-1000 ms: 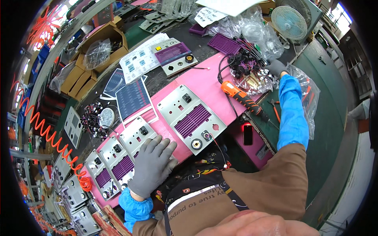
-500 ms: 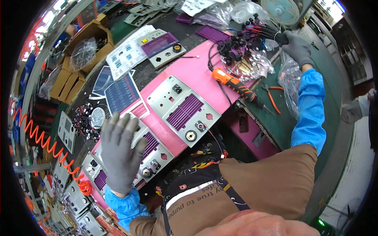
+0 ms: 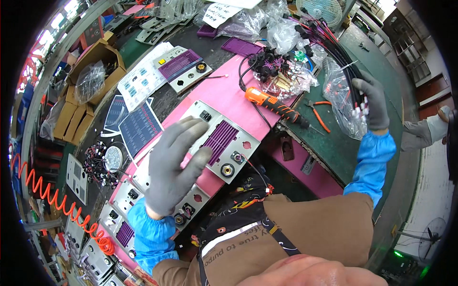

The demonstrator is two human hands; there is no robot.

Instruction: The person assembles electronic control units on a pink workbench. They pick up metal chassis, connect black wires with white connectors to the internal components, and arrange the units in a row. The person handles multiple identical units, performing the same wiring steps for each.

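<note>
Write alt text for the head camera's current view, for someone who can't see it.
A person's grey-gloved right hand grips a bundle of black cables. The gloved left hand, open and holding nothing, overlaps the left edge of a silver panel with a purple grille. Between the hands lie an orange-and-black power tool and orange-handled pliers.

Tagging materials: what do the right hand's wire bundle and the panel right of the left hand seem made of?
Wire bundle: probably plastic-insulated wire, by its smooth, slightly glossy black and red strands. Panel: likely satin metal, by its even silver-grey sheen; painted plastic possible.
</note>
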